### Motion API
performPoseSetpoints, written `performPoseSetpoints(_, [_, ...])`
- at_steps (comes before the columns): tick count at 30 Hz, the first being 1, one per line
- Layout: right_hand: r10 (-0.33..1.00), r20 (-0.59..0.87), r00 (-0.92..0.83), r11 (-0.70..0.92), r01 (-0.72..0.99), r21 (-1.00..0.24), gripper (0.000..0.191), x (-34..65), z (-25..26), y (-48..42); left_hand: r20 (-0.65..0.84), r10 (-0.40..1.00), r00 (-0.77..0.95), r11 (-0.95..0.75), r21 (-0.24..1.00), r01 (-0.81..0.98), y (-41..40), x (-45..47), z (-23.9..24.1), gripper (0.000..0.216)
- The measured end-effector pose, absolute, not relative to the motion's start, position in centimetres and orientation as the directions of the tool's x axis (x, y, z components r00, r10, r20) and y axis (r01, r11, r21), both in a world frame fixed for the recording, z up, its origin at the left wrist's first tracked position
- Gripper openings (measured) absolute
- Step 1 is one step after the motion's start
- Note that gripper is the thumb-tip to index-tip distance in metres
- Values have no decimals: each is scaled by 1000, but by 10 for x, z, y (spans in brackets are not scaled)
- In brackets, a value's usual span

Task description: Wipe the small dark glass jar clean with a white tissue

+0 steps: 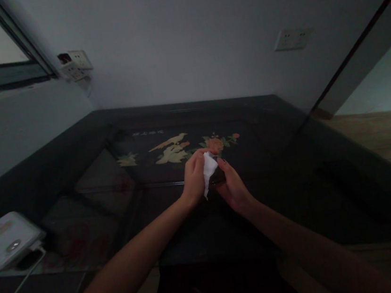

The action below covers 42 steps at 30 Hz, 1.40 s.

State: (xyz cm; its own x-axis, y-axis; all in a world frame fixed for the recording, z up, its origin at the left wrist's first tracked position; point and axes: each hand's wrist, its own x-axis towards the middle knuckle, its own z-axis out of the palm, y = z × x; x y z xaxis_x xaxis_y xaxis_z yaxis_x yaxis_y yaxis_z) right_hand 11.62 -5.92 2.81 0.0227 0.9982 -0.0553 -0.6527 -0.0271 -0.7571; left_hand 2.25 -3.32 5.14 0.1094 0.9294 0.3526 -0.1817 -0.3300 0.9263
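A crumpled white tissue [209, 167] is in my left hand [194, 177], whose fingers are closed around it, with one end hanging down beside the palm. Close by on the right, my right hand [235, 184] has its fingers curled, thumb towards the tissue. A thin dark or clear object seems to lie between the two hands, but it is too dim to name. Both hands are above the near middle of a dark glossy table [187, 228], in front of its flower picture [214, 144].
At the table's left edge lies a white boxy device [9, 238] with a white cable [17, 292]. A bird picture [170, 149] decorates the tabletop. Wall sockets [294, 38] are on the back wall, and a plugged adapter [74, 71] is at the left corner.
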Motion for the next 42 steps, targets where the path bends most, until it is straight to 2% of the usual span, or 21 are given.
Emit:
performPoseSetpoints(3, [997, -65, 42, -21, -667, -745, 26, 116, 29, -59, 527, 837, 146, -526, 849, -54, -38, 20, 51, 31])
performPoseSetpoints(6, [997, -63, 50, -14, -671, -741, 26, 115, 29, -58, 560, 811, 169, -565, 825, -19, -37, 20, 51, 31])
performPoseSetpoints(8, [996, -65, 60, -9, -662, -749, 26, 115, 29, -58, 471, 868, 158, -468, 882, -59, -35, 21, 52, 30])
performPoseSetpoints(12, [995, -73, 64, -17, -627, -779, 26, 114, 30, -60, 190, 976, 106, -163, 961, -222, -27, 24, 53, 27])
performPoseSetpoints(14, [997, -67, 49, -23, -615, -789, 26, 114, 31, -62, 57, 992, 109, -17, 940, -340, -24, 25, 54, 26])
performPoseSetpoints(17, [998, -49, 42, -14, -604, -797, 27, 115, 32, -63, -135, 972, 194, 215, 847, -487, -20, 27, 54, 26])
performPoseSetpoints(20, [998, -37, 48, -1, -598, -801, 29, 115, 33, -62, -218, 943, 251, 323, 783, -532, -18, 29, 52, 27])
performPoseSetpoints(22, [999, -33, 44, 0, -600, -800, 29, 115, 32, -62, -165, 959, 231, 266, 806, -528, -18, 28, 51, 27])
performPoseSetpoints(24, [999, -35, 29, -10, -609, -793, 30, 115, 31, -61, -31, 982, 184, 119, 864, -488, -20, 27, 50, 27])
performPoseSetpoints(27, [999, -45, 18, -24, -630, -776, 29, 114, 30, -60, 193, 973, 127, -139, 930, -341, -26, 23, 51, 29])
performPoseSetpoints(30, [998, -61, 23, -32, -653, -757, 29, 114, 30, -60, 307, 944, 122, -281, 940, -196, -32, 21, 54, 31])
performPoseSetpoints(36, [996, -85, 38, -40, -652, -757, 28, 115, 32, -60, 416, 898, 142, -406, 909, -94, -36, 21, 57, 29])
performPoseSetpoints(42, [992, -120, 29, -72, -653, -754, 25, 115, 30, -58, 339, 930, 140, -323, 938, -126, -31, 22, 57, 25])
